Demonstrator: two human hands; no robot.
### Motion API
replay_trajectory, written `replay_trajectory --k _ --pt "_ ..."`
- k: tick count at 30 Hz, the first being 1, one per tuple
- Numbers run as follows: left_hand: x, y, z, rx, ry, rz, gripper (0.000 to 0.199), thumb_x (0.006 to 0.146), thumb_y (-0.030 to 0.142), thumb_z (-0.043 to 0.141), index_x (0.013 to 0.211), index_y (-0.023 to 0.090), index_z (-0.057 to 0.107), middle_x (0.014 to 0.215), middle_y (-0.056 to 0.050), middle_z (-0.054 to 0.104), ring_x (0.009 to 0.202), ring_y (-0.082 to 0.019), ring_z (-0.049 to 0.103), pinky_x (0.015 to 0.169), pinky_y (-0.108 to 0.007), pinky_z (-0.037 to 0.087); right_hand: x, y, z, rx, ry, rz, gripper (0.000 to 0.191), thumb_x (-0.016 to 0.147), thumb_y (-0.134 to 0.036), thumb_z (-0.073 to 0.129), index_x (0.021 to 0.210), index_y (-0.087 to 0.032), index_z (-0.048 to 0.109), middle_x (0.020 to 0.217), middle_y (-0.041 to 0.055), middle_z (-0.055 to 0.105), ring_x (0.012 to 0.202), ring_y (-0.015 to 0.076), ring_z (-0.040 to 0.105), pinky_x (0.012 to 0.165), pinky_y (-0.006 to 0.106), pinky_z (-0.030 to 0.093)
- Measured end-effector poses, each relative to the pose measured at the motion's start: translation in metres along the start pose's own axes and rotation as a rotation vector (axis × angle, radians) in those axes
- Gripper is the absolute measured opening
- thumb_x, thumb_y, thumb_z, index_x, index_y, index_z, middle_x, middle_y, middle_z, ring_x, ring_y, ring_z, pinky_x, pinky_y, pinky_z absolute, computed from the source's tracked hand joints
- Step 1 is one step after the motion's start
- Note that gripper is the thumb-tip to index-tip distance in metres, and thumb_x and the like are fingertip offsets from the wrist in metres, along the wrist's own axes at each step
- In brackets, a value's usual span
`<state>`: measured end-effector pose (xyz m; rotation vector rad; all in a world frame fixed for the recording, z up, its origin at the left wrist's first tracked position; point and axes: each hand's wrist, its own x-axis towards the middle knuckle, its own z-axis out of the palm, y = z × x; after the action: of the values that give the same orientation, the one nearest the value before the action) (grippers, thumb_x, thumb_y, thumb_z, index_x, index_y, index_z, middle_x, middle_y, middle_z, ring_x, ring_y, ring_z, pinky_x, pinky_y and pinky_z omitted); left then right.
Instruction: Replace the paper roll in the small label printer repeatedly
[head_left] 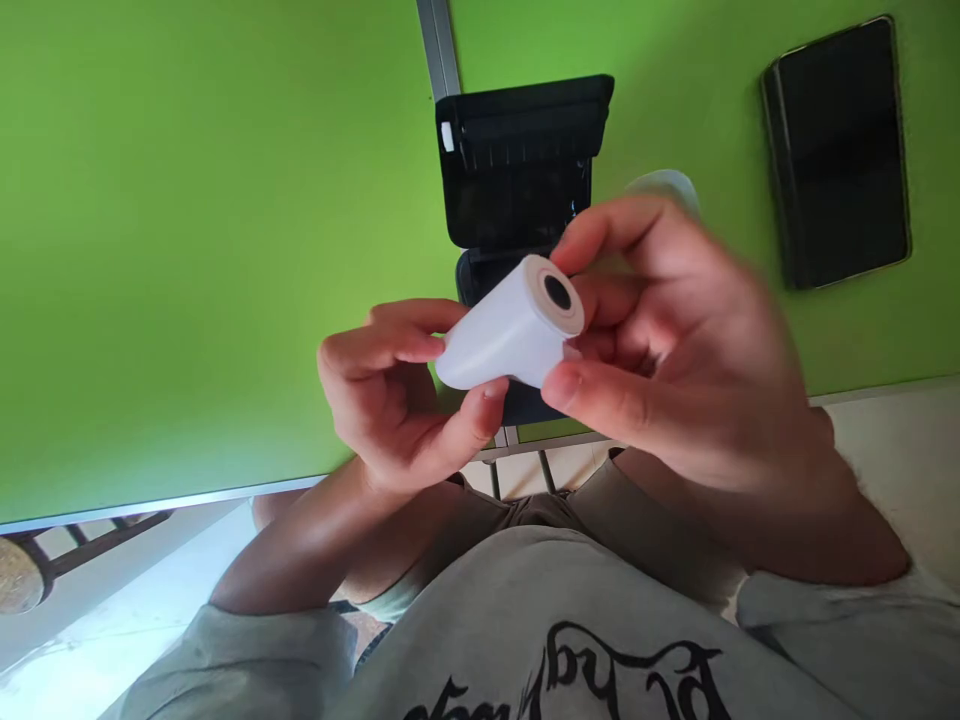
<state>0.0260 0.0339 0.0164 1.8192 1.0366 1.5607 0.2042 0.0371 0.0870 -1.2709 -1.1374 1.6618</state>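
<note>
A white paper roll (491,325) with a dark hollow core is held tilted above the table's front edge. My left hand (397,390) closes on its lower left end, thumb below and fingers above. At the other end, my right hand (667,340) has its thumb on the roll's loose paper edge and its index finger by the rim. Behind the roll stands a black device (517,200), like a small receipt printer, with its lid raised. The lower part of that device is mostly hidden by the roll and my hands.
The green table (210,220) has a grey metal strip (439,45) running across it. A black tablet or phone in a case (844,155) lies at the right. Some pale round object (667,185) shows partly behind my right hand. A stool (22,575) stands at lower left.
</note>
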Motion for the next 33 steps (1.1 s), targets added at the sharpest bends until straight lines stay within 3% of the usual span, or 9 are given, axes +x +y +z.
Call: replay_trajectory --k 5,7,11,13,18,22,27,29,33 --pt "-0.001 -0.004 -0.002 0.034 -0.001 0.048 0.024 0.092 0.034 0.072 0.11 0.024 0.059 0.089 0.002 0.067 0.077 -0.011 0.069 0.062 -0.024 0.056 -0.007 0.003 0.002 -0.229 0.225 -0.232 0.036 0.081 -0.02 0.081 0.104 -0.029 0.056 0.079 -0.0088 0.062 0.061 0.0061 0.055 0.043 0.024 0.031" --pt "-0.003 -0.003 -0.003 0.047 -0.008 0.014 0.024 0.094 0.036 0.07 0.112 0.023 0.06 0.089 0.002 0.067 0.077 -0.01 0.069 0.062 -0.024 0.057 -0.004 0.007 -0.001 -0.353 0.229 -0.338 0.035 0.082 -0.019 0.079 0.106 -0.029 0.055 0.081 -0.0078 0.061 0.062 0.0077 0.054 0.046 0.027 0.036" --pt "-0.004 -0.002 -0.001 0.062 0.057 -0.033 0.025 0.095 0.039 0.067 0.113 0.023 0.066 0.087 0.0 0.065 0.07 -0.012 0.065 0.053 -0.028 0.052 0.006 0.013 -0.009 -0.808 0.214 -0.698 0.036 0.087 -0.017 0.071 0.119 -0.027 0.06 0.105 0.0016 0.065 0.095 0.0152 0.064 0.077 0.033 0.055" --pt "-0.004 -0.003 -0.001 0.051 0.046 -0.008 0.025 0.096 0.039 0.065 0.116 0.024 0.069 0.085 -0.001 0.066 0.066 -0.012 0.062 0.049 -0.029 0.049 0.009 0.013 -0.01 -0.955 0.171 -0.81 0.031 0.091 -0.015 0.066 0.12 -0.026 0.064 0.116 0.0048 0.067 0.112 0.0167 0.065 0.095 0.035 0.055" --pt "-0.008 -0.003 -0.005 0.035 0.025 -0.022 0.026 0.098 0.04 0.061 0.117 0.024 0.071 0.084 0.0 0.068 0.064 -0.01 0.061 0.048 -0.026 0.048 0.005 0.018 -0.008 -0.974 -0.008 -0.86 0.031 0.092 -0.016 0.067 0.121 -0.029 0.067 0.121 -0.0002 0.074 0.111 0.017 0.068 0.096 0.038 0.053" --pt "-0.011 0.002 -0.005 0.046 0.033 -0.119 0.029 0.101 0.052 0.057 0.112 0.029 0.071 0.082 0.0 0.066 0.064 -0.012 0.059 0.049 -0.029 0.046 0.003 0.025 -0.009 -0.942 0.014 -0.886 0.022 0.093 -0.018 0.066 0.113 -0.027 0.068 0.107 -0.0009 0.077 0.091 0.0149 0.07 0.083 0.036 0.05" --pt "-0.006 0.001 -0.003 0.0 0.032 -0.154 0.023 0.102 0.046 0.055 0.11 0.028 0.067 0.073 0.002 0.051 0.06 -0.011 0.045 0.052 -0.031 0.038 0.007 0.026 -0.016 -0.932 0.065 -0.804 0.027 0.091 -0.019 0.068 0.118 -0.025 0.065 0.12 0.001 0.076 0.106 0.0164 0.072 0.092 0.034 0.057" --pt "-0.006 -0.003 -0.004 0.032 0.002 -0.177 0.02 0.099 0.043 0.059 0.112 0.028 0.063 0.082 0.0 0.052 0.071 -0.014 0.05 0.062 -0.032 0.044 0.008 0.025 -0.017 -0.953 0.146 -0.739 0.027 0.093 -0.019 0.066 0.119 -0.024 0.064 0.122 0.0016 0.076 0.112 0.0171 0.071 0.098 0.033 0.058" --pt "-0.012 -0.01 -0.007 0.111 -0.204 -0.318 0.046 0.094 0.058 0.06 0.129 0.029 0.049 0.124 -0.009 0.052 0.113 -0.025 0.054 0.087 -0.045 0.052 0.011 0.024 -0.012 -0.994 0.211 -0.718 0.018 0.096 -0.02 0.06 0.113 -0.025 0.065 0.112 0.002 0.079 0.104 0.019 0.073 0.099 0.035 0.057"
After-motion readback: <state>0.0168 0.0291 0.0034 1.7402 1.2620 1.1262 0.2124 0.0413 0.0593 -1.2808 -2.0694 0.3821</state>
